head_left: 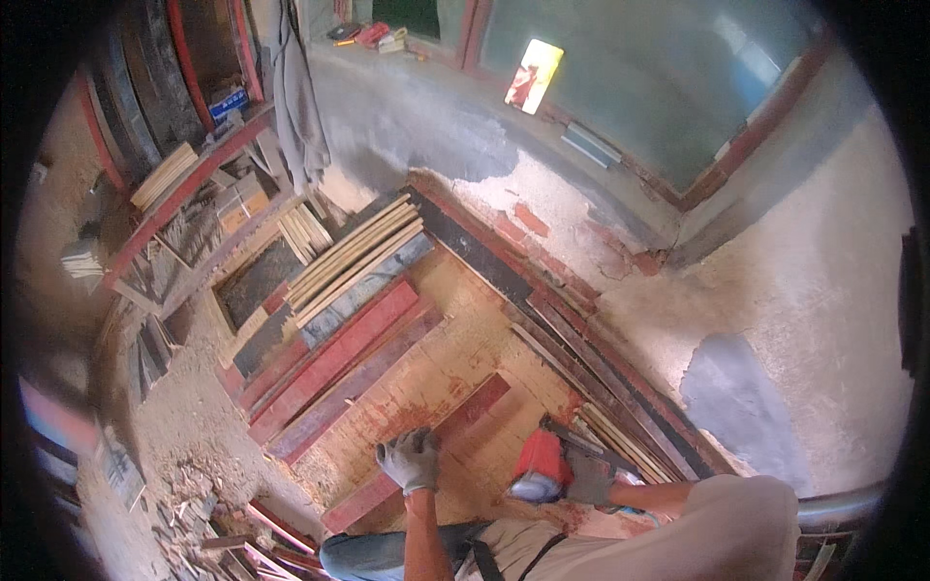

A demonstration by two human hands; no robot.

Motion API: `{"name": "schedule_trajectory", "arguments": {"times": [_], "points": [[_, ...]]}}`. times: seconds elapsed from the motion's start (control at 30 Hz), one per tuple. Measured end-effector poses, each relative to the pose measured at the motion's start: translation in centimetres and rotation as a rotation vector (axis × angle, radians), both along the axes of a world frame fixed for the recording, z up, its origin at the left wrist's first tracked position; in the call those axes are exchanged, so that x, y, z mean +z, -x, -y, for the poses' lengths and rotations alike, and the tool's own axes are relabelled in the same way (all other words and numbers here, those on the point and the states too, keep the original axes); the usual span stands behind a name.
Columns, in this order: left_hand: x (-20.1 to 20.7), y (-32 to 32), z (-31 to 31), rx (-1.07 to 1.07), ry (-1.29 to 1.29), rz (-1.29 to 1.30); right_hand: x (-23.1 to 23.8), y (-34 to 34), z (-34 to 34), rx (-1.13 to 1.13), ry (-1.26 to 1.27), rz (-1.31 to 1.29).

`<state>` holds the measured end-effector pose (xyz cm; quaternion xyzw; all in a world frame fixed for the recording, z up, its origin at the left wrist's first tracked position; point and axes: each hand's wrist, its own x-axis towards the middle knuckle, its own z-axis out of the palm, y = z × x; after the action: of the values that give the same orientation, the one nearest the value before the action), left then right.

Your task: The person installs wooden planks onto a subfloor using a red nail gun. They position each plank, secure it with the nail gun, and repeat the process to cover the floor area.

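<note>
A narrow, flat plank [472, 407] with a worn dark-red face lies diagonally across the wooden work surface in front of me. My left hand [409, 460], in a grey work glove, is pressed on this plank with its fingers curled over it. To the right, my right hand [588, 481], gloved in grey as well, is closed on a red power tool [544, 457] with a dark part behind it. The tool stands on the board beside the plank, apart from it. Its underside and most of the right fingers are hidden, so its exact kind does not show.
Red and grey boards [339, 358] lie left of the plank, with pale strips [358, 254] stacked beyond. Along the wall, more strips [620, 441] border the surface. Wood scraps [208, 523] litter the lower left floor. A lit screen [533, 77] leans by the window.
</note>
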<state>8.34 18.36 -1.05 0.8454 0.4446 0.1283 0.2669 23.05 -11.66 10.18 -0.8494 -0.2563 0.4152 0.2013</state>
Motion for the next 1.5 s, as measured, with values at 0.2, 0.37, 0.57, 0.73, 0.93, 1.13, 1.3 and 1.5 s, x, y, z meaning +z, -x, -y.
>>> {"name": "schedule_trajectory", "arguments": {"times": [0.2, 0.37, 0.57, 0.73, 0.93, 1.13, 1.3, 1.5], "points": [[1.0, 0.5, -0.3, -0.002, -0.001, -0.069, 5.6, -3.8, -3.5, -0.253, -0.121, -0.171], [1.5, 0.2, -0.5, -0.013, 0.018, -0.047, 8.4, -6.2, -7.1, -0.489, -0.155, -0.323], [0.5, -0.4, -0.3, -0.076, 0.009, -0.115, 3.9, -8.6, -5.6, -0.343, -0.253, -0.148], [1.1, 0.6, -0.4, 0.020, -0.042, -0.032, 4.9, -9.0, -8.4, -0.313, -0.097, -0.389], [0.5, 0.1, -0.5, 0.029, 0.034, -0.046, 4.8, -8.9, -10.4, -0.321, -0.083, -0.381], [0.8, -0.2, -0.4, 0.033, 0.047, -0.047, 4.9, -8.8, -10.7, -0.381, -0.075, -0.406], [0.3, 0.1, -0.3, 0.032, 0.019, -0.027, 5.8, -8.8, -11.0, -0.319, -0.051, -0.416], [0.1, 0.2, -0.3, 0.023, -0.026, -0.026, 6.3, -6.7, -12.4, -0.201, -0.092, -0.299]]}}
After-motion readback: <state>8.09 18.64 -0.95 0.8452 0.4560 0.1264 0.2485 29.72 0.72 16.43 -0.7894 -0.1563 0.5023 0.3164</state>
